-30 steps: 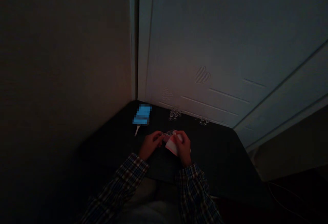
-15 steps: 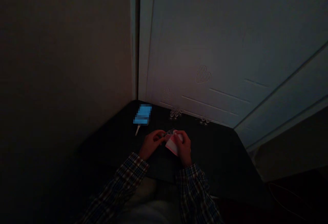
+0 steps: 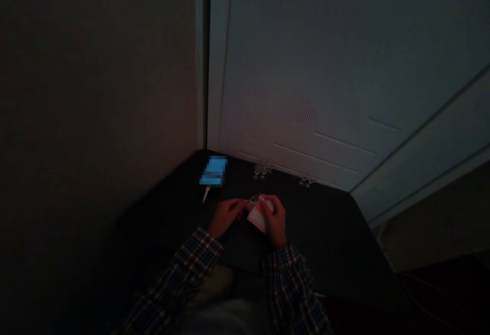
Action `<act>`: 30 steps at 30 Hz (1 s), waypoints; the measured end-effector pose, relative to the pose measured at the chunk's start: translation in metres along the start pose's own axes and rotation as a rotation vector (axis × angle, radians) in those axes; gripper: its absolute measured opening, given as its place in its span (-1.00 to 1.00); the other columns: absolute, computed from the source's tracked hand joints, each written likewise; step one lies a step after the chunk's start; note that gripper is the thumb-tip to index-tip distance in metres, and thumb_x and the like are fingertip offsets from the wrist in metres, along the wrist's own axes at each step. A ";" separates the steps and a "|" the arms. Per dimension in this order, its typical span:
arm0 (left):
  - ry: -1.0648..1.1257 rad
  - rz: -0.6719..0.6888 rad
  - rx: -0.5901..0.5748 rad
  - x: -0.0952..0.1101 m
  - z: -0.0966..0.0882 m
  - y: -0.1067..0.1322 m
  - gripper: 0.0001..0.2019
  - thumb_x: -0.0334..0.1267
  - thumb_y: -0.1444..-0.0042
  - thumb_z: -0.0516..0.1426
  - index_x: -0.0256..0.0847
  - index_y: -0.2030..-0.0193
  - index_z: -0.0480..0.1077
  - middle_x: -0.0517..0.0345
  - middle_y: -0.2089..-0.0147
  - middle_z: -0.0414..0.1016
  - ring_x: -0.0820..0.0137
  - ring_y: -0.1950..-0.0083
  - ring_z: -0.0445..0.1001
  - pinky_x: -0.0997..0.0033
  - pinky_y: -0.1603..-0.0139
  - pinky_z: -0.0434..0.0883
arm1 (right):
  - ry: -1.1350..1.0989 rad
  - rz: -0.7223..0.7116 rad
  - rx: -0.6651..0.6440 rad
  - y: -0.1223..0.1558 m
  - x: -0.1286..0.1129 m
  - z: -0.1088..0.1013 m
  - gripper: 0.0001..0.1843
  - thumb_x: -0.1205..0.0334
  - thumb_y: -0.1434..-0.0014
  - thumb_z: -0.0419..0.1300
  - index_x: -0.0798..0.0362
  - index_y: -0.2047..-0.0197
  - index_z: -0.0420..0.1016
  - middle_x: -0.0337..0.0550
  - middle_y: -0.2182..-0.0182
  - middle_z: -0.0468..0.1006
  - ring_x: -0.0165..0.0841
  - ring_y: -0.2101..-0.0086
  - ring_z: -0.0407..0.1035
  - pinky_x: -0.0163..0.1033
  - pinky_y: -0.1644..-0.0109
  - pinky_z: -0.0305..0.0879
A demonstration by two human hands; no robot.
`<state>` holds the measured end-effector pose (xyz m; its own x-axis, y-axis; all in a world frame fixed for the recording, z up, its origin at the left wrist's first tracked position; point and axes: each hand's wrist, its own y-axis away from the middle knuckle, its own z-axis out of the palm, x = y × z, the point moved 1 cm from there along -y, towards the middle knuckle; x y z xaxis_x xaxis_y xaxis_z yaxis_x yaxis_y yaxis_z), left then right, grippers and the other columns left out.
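Observation:
My right hand (image 3: 274, 218) is closed around a pink-and-white packet or card (image 3: 257, 218), tilted above the dark table. A clear, shiny piece (image 3: 253, 199) shows at its upper left edge; the dim light hides what it is. At that edge, the fingers of my left hand (image 3: 226, 216) are pinched together, and whatever lies between them is too small and dark to name. Beyond my hands, a cluster of small shiny pieces with rounded ends (image 3: 262, 169) lies near the back of the table, with a smaller cluster (image 3: 306, 181) to its right.
A lit phone (image 3: 214, 170), its screen blurred out, stands at the back left with a white cable (image 3: 205, 195) attached. The dark table (image 3: 325, 233) meets a pale panel with embossed hearts (image 3: 305, 111) behind and a wall (image 3: 115, 95) at left. A thin cord (image 3: 424, 289) hangs at lower right.
The left fingers have closed more tightly and turned slightly at the packet's left edge. My right hand and the packet have hardly moved.

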<state>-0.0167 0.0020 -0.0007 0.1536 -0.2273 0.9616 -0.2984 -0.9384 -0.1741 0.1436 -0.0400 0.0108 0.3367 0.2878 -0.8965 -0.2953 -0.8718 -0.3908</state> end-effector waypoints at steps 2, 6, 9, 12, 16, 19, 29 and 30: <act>0.012 0.000 0.006 0.001 0.000 0.000 -0.59 0.04 -0.06 0.02 -0.29 0.32 0.47 0.16 0.54 0.41 0.46 0.54 0.33 0.51 0.56 0.24 | 0.000 -0.009 -0.003 0.000 -0.002 0.000 -0.79 0.10 -0.11 0.09 0.03 0.27 0.44 -0.18 0.27 0.51 -0.29 0.21 0.36 -0.25 0.12 0.22; 0.058 0.005 0.022 0.003 0.001 -0.001 -0.59 -0.02 -0.04 0.07 -0.28 0.10 0.42 0.13 0.42 0.47 0.47 0.54 0.35 0.52 0.57 0.25 | 0.017 -0.013 -0.012 0.001 -0.005 0.000 -0.78 0.09 -0.11 0.09 0.03 0.26 0.44 -0.19 0.26 0.51 -0.30 0.23 0.36 -0.26 0.13 0.22; 0.072 0.027 0.002 0.004 0.001 -0.001 -0.59 -0.07 -0.03 0.09 -0.22 0.01 0.35 0.14 0.36 0.46 0.49 0.53 0.36 0.54 0.58 0.26 | 0.024 -0.013 -0.009 0.001 -0.004 -0.001 -0.78 0.10 -0.12 0.08 0.03 0.26 0.43 -0.19 0.27 0.51 -0.30 0.23 0.36 -0.26 0.13 0.22; 0.051 0.046 -0.004 0.006 0.002 0.000 -0.62 -0.08 -0.03 0.10 -0.21 0.04 0.35 0.16 0.35 0.45 0.50 0.52 0.37 0.54 0.58 0.27 | 0.018 -0.008 -0.003 0.001 -0.002 0.000 -0.78 0.10 -0.12 0.08 0.03 0.26 0.43 -0.18 0.26 0.51 -0.30 0.22 0.36 -0.26 0.13 0.22; 0.034 0.060 -0.004 0.009 0.002 0.001 -0.59 -0.08 0.01 0.14 -0.19 0.01 0.32 0.16 0.30 0.44 0.50 0.49 0.40 0.53 0.52 0.32 | 0.013 -0.001 0.006 0.000 0.000 0.000 -0.76 0.07 -0.12 0.08 0.03 0.25 0.43 -0.18 0.24 0.51 -0.30 0.20 0.36 -0.26 0.13 0.22; 0.048 0.078 0.019 0.010 0.002 0.001 -0.52 -0.12 0.01 0.14 -0.15 -0.08 0.24 0.15 0.22 0.43 0.52 0.49 0.41 0.52 0.49 0.34 | 0.027 -0.003 0.003 0.000 -0.001 0.000 -0.76 0.07 -0.12 0.08 0.03 0.24 0.44 -0.18 0.26 0.51 -0.30 0.21 0.36 -0.26 0.13 0.22; -0.004 0.102 0.090 0.005 -0.001 -0.002 -0.68 -0.12 -0.01 0.12 -0.18 0.09 0.39 0.06 0.11 0.40 0.47 0.41 0.42 0.55 0.57 0.31 | 0.046 0.006 0.003 0.001 -0.001 -0.001 -0.76 0.07 -0.12 0.09 0.03 0.25 0.44 -0.20 0.28 0.50 -0.30 0.24 0.36 -0.26 0.16 0.22; -0.014 0.106 0.099 0.005 -0.001 -0.002 -0.69 -0.11 -0.01 0.12 -0.19 0.11 0.40 0.05 0.10 0.40 0.46 0.40 0.42 0.54 0.56 0.31 | 0.044 0.007 0.001 0.001 -0.001 -0.001 -0.76 0.07 -0.12 0.09 0.03 0.24 0.44 -0.19 0.27 0.50 -0.30 0.24 0.36 -0.26 0.15 0.22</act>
<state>-0.0167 0.0030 0.0043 0.1391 -0.3297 0.9338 -0.2191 -0.9298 -0.2957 0.1443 -0.0416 0.0116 0.3740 0.2643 -0.8890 -0.2982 -0.8734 -0.3851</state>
